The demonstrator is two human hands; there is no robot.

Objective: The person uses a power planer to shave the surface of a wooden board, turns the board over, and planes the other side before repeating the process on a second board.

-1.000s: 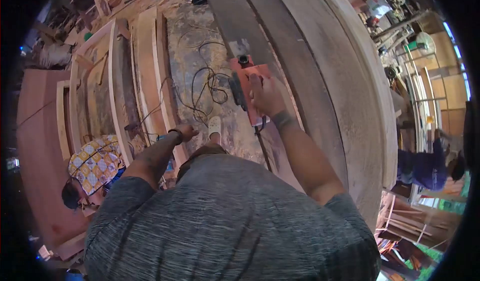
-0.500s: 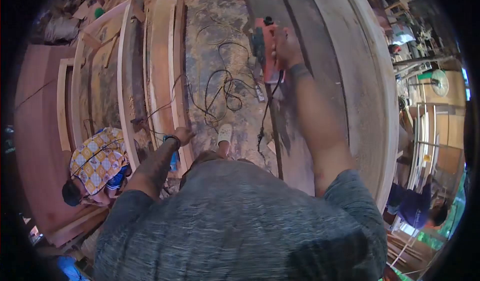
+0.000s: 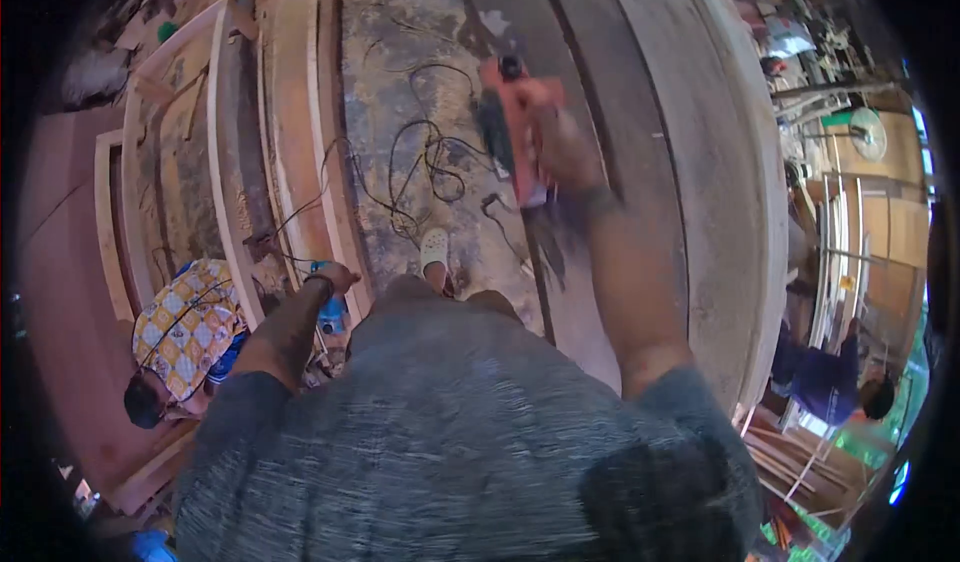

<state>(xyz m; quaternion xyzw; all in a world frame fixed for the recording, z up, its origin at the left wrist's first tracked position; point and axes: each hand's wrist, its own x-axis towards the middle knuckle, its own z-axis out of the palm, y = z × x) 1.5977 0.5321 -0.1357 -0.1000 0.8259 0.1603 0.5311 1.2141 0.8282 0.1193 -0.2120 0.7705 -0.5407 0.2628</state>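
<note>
weathered planks [image 3: 640,142] ran beside a dusty floor [image 3: 385,32], where a dark cord [image 3: 436,144] lay in loops. the right hand [image 3: 562,147] was wrapped around the handle of a red electric planer [image 3: 514,114], at the floor-side edge of the planks. near a blue object [image 3: 332,314] hung the left hand [image 3: 338,279]; whether its fingers were spread or pressed together, i could not tell. a co-worker [image 3: 190,312] in a yellow-patterned shirt crouched low.
</note>
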